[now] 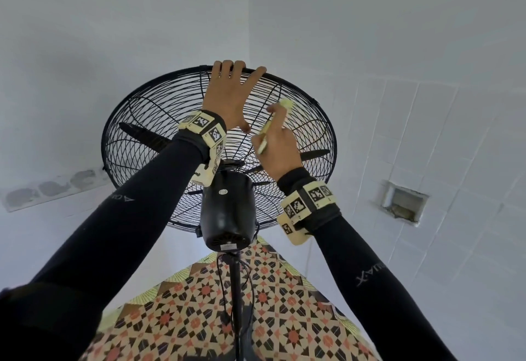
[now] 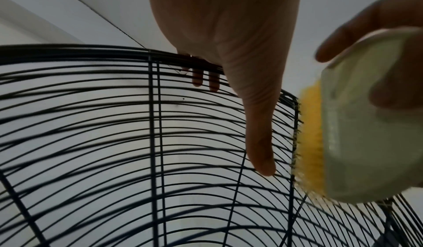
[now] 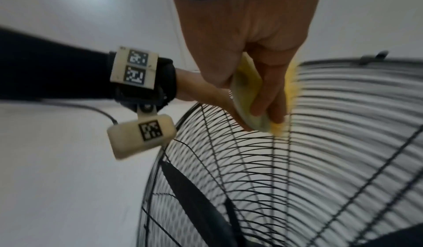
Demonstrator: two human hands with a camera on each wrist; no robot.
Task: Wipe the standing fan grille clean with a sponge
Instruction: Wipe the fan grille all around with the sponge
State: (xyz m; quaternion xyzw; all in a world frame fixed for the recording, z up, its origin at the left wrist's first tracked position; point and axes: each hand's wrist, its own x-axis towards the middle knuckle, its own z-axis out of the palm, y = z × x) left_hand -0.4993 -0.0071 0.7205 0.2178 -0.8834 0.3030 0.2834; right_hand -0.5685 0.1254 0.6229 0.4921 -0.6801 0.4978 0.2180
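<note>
Fingers (image 1: 227, 69) of left hand (image 1: 227, 98) hooked over far rim of grille (image 1: 159, 104), thumb (image 2: 260, 142) stretched down across the wires on the near face: clamped on the rim, most likely to hold the tilted fan head steady against the push of wiping. Right hand (image 1: 277, 147) just right of it, thumb and fingers closed around sponge (image 1: 270, 124), pale green backing toward the palm, yellow scrubbing side (image 2: 309, 133) turned to the wires. In left wrist view, yellow face touching an upright rib of the grille just right of the left thumb; in right wrist view, fingertips (image 3: 272, 110) pressing the sponge's lower end onto the wires, blurred there, so exact contact line hard to fix. Sponge thus lying between right palm and cage, on the upper right part of the rear guard, close beside but apart from the left thumb, well short of the rim where the left fingers curl. Gripped edge-on, presumably to let the soft face drag along the thin wires rather than snag. Blades (image 1: 142, 133) dark and motionless behind the wires, motor housing (image 1: 227, 209) nearer, pole (image 1: 237, 303) dropping to patterned floor (image 1: 185, 318). White walls (image 1: 398, 47) around. Wiping apparently under way near the top; much of the cage probably left to cover.
</note>
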